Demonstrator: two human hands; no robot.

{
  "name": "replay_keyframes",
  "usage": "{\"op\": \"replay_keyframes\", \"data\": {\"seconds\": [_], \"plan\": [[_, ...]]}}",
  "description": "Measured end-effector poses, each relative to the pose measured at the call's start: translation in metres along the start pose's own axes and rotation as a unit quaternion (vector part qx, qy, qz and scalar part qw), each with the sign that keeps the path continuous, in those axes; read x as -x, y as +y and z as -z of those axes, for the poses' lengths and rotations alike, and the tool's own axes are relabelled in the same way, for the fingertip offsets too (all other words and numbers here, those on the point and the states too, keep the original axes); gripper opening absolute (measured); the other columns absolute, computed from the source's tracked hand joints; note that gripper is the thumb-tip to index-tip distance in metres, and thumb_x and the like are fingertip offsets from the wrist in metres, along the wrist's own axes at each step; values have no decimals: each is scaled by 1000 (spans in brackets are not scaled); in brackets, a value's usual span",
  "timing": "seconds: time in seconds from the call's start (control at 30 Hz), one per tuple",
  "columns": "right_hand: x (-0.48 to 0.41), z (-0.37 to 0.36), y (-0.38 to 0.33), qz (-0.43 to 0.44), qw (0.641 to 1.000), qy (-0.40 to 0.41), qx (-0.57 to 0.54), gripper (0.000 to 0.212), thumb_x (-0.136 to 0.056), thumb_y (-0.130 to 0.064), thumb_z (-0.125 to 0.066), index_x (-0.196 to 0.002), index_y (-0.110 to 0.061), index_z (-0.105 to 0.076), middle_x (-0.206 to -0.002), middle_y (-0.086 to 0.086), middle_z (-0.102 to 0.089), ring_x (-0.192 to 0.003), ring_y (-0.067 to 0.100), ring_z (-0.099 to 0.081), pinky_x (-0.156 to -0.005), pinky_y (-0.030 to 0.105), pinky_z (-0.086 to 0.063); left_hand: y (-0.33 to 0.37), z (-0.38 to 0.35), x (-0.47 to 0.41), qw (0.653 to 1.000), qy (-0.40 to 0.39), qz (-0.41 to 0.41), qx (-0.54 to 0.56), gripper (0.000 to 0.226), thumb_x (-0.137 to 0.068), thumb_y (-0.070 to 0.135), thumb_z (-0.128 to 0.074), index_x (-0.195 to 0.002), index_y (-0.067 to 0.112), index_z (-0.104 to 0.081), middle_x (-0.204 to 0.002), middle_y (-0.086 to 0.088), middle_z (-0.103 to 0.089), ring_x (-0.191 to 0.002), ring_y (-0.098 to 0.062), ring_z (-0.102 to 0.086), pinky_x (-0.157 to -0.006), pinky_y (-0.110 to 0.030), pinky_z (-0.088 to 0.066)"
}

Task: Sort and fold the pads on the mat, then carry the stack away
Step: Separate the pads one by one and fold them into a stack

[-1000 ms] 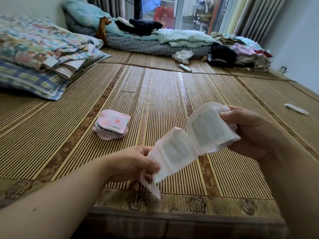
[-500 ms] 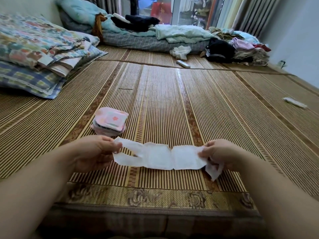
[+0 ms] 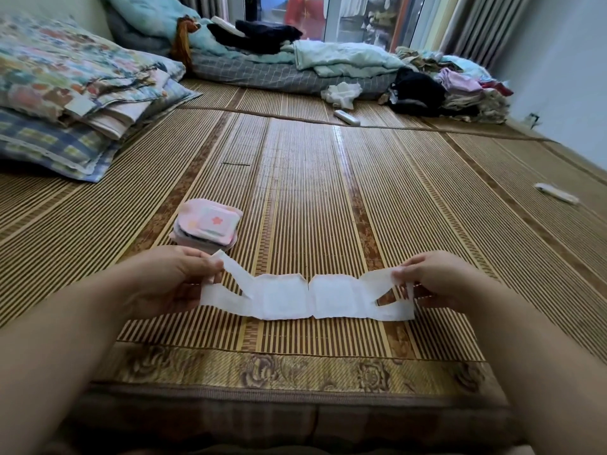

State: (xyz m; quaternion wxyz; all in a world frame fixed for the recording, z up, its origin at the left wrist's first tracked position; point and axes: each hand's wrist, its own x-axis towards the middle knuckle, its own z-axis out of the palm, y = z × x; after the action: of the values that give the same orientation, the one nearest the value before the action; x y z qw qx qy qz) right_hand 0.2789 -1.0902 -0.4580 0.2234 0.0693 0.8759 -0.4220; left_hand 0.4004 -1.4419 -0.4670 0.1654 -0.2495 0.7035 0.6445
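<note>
White pad [image 3: 307,298] stretched flat, low over the bamboo mat [image 3: 328,192], creased into panels, wings at both ends. Left hand [image 3: 174,284] and right hand [image 3: 433,280] pinched shut on opposite ends. Best folded along existing creases, edges aligned. Pink folded stack [image 3: 207,226] just behind the left hand.

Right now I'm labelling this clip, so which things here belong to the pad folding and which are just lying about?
Belongs to the job:
- long white unfolded pad, each end in a grip of the left hand and right hand
- pink stack of folded pads
- striped bamboo mat

Just lying about:
- floral folded quilts
- white remote
- dark clothes heap
- small white wrapper
</note>
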Motion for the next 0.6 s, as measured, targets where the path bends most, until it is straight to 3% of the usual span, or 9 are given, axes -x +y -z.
{"op": "replay_keyframes", "data": {"seconds": [0.17, 0.23, 0.33, 0.5, 0.6], "plan": [[8, -20, -20, 47, 999, -13, -6, 9, -80, -16, -72, -79, -7, -71, -63, 7, -70, -44, 10, -58, -36, 20, -42, 7, -18, 2, 982, 90, -110, -128, 15, -83, 27, -68, -73, 19, -75, -64, 1, -72, -64, -17, -63, -53, -26, -49], [11, -37, -28, 67, 997, -21, -18, 12, -80, -17, -72, -81, -5, -71, -68, 10, -68, -48, 12, -58, -40, 20, -45, 12, -28, 2, 960, 132, -167, -180, 15, -81, 31, -69, -71, 22, -75, -61, 8, -71, -59, -11, -62, -52, -25, -46], [14, -63, -37, 90, 995, -42, -7, 13, -83, -20, -70, -82, -6, -70, -75, 9, -69, -56, 12, -61, -46, 20, -49, 17, -42, 1, 954, 134, -198, -179, 18, -81, 31, -70, -70, 18, -73, -56, 11, -68, -50, -1, -59, -49, -20, -42], [14, -84, -45, 60, 994, -77, -39, 18, -91, -15, -58, -89, 0, -68, -80, 12, -72, -60, 18, -67, -66, 35, -58, 19, -55, 0, 953, 132, -199, -185, 16, -80, 29, -72, -72, 16, -72, -66, 1, -71, -60, -10, -62, -52, -22, -45], [12, -85, -45, 67, 995, -78, -4, 14, -89, -4, -57, -83, -10, -68, -80, 12, -72, -66, 21, -68, -70, 35, -60, 19, -57, -2, 952, 127, -195, -199, 15, -81, 29, -71, -73, 16, -72, -68, 0, -72, -61, -10, -63, -54, -22, -46]]}}
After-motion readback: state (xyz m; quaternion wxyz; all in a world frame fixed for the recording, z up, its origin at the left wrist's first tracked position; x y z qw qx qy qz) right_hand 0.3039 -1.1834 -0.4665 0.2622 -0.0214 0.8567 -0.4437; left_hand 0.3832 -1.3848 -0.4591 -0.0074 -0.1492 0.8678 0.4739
